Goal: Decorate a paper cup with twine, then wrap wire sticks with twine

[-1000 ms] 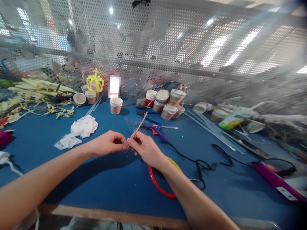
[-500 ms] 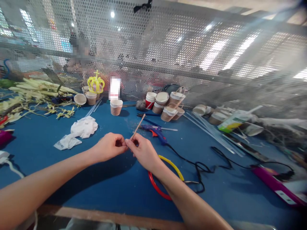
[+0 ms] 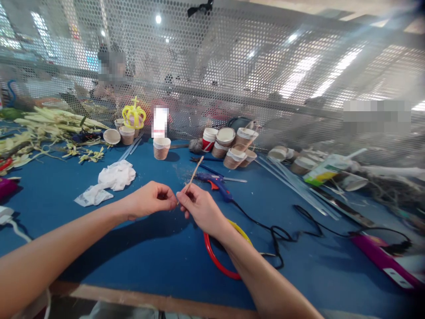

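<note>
My right hand (image 3: pixel 202 207) pinches a thin tan stick (image 3: pixel 196 170), which slants up and away from the fingers. My left hand (image 3: pixel 152 198) is closed in a pinch at the stick's lower end, its fingertips almost touching the right ones. That lower end is mostly hidden by the fingers. Just beyond the hands lies a blue glue gun (image 3: pixel 218 182) with a red trigger. Under my right forearm is a ring, half red and half yellow (image 3: pixel 215 259), partly covered by the arm.
White crumpled tissue (image 3: pixel 117 175) lies left. A paper-wrapped cup (image 3: pixel 161 149) stands ahead, with more cups (image 3: pixel 235 158) to its right. A yellow crown (image 3: pixel 133 117) and pale dried plant stems (image 3: pixel 56 122) are back left. Right are clear glue sticks (image 3: pixel 295 186), a black cord (image 3: pixel 252 216) and a purple power strip (image 3: pixel 381 254).
Both hands stay together around the stick, with only slight shifts. The stick's tilt wavers a little, and the whole view moves slightly with the head.
</note>
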Available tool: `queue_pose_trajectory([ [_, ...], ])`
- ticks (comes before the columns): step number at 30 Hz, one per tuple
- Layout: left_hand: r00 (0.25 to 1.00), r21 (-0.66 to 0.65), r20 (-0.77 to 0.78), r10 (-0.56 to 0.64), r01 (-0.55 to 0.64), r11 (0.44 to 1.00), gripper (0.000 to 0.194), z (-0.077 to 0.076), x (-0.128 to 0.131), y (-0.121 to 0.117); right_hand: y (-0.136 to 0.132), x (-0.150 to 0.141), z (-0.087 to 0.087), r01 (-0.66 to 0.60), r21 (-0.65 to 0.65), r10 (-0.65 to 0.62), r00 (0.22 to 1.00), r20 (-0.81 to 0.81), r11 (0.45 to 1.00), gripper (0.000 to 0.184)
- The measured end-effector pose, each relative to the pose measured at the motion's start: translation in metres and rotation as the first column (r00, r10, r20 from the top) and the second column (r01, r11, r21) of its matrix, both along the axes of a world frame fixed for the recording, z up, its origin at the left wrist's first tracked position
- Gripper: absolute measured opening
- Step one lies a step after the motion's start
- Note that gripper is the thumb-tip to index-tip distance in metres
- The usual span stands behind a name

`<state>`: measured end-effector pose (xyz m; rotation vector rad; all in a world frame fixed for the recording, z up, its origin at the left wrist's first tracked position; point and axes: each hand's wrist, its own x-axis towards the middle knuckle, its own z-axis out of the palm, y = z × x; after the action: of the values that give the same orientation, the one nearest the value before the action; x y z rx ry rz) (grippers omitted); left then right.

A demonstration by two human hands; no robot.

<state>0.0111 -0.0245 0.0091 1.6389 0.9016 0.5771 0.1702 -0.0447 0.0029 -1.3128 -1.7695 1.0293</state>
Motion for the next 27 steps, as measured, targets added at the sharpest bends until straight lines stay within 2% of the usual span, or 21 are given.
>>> queue_pose_trajectory([
  [6,0.998,0.024,-0.03,0.047,-0.046,0.999,0.022,-0.0075,0.0021,0.0005,-0.001,-0.003,-0.0047,0.064,0.048,-0.068,0.994,0.08,0.997,0.021],
  [9,0.999,-0.011,-0.019,0.037,-0.037,0.999,0.022,-0.0066,0.0022,0.0,-0.0006,-0.002,-0.0034,-0.01,-0.011,0.009,0.999,-0.04,1.0,0.021],
  [12,1.0,-0.109,0.018,0.012,-0.01,0.994,0.022,-0.0042,0.0005,0.0001,-0.0003,0.0004,0.0007,-0.133,-0.066,0.116,0.97,-0.212,0.989,0.019],
  [15,0.999,-0.148,0.031,-0.009,0.014,0.989,0.022,-0.0028,-0.0013,0.0008,-0.0003,0.0019,0.0027,-0.138,-0.071,0.122,0.973,-0.197,0.988,0.018],
  [20,0.999,-0.078,-0.012,-0.048,0.047,0.996,0.017,-0.0022,-0.0033,0.0026,-0.0002,0.0001,0.0006,-0.032,-0.04,0.03,0.997,-0.065,0.999,0.018],
  [27,0.994,0.139,-0.106,-0.004,0.019,0.99,0.011,-0.0072,-0.0044,0.0054,-0.0002,-0.002,0.0005,0.031,-0.014,-0.03,0.998,0.051,0.999,0.017],
])
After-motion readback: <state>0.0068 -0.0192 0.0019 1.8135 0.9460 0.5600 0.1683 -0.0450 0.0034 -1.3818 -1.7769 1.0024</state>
